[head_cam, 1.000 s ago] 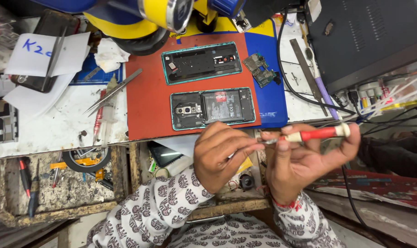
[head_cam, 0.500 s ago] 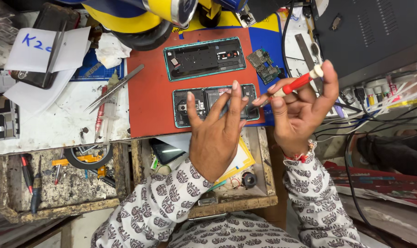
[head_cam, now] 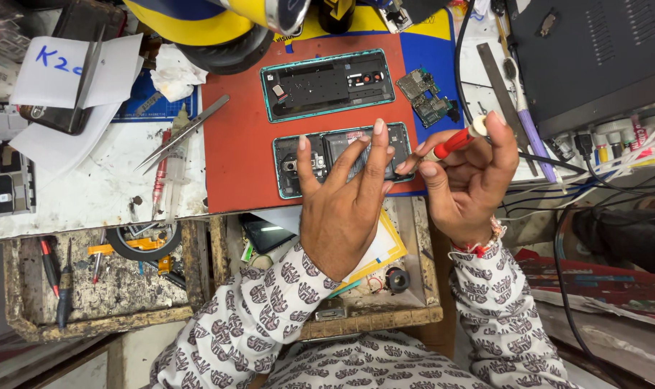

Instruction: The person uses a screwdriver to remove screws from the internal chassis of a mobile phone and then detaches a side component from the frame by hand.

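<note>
While the opened teal-rimmed phone body (head_cam: 342, 158) is steadied under the spread-fingered left hand (head_cam: 342, 209), a red-handled screwdriver (head_cam: 457, 140) is pinched in the right hand (head_cam: 468, 180); the teal back cover (head_cam: 327, 84) beyond the fingertips is already off, reassembly undone.

Cluttered white workbench (head_cam: 90, 194), red mat (head_cam: 234, 144), worn wooden drawer (head_cam: 25, 317) open below, dark equipment box (head_cam: 587, 65)

Red mat (head_cam: 237, 155): matt, rubbery-looking, smooth. On it, opened phone (head_cam: 342, 162): dark matt plastic inside, teal frame with a slight sheen. Screwdriver (head_cam: 457, 141) just right of the mat: glossy red plastic handle, white cap. Tweezers (head_cam: 183, 133) at the mat's left edge: bare shiny metal. Left of the mat, white paper sheets (head_cam: 75, 79), matt. Below it, wooden tray (head_cam: 97, 288): rough, worn, grimy. Sleeves: printed cloth.
</note>
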